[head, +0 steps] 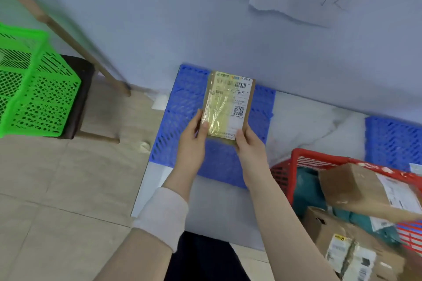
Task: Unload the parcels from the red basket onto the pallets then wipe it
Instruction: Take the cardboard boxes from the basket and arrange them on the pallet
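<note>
- i held a flat brown parcel [230,107] in both hands, out in front of me and over the blue pallet [182,102] by the wall. as far as i could judge it was not yet resting on the pallet.
- my left hand [194,137] pinched its lower left edge, thumb on the label face and fingers curled behind. my right hand [249,146] gripped the lower right corner the same way.
- gripping the near end with both hands kept the thin packet level and left its far end free to go down first.
- the label with its barcode and square code faced up under a strip of yellowish tape, so i judged it would read easily once laid down.
- the red basket [282,178] sat at my right, just beside the pallet, which kept each carry short.
- the basket held several more parcels: a brown box [356,187] tilted across the rim, another carton [331,235] below it, and teal bags [306,189] between them.
- a second blue pallet [392,137] lay beyond the basket against the same wall, likely room for the rest.
- the unloading looked early, and the wiping had to wait until the basket was empty.
- off to my left a green basket [34,89] stood on a dark stool [77,98], out of my way.
</note>
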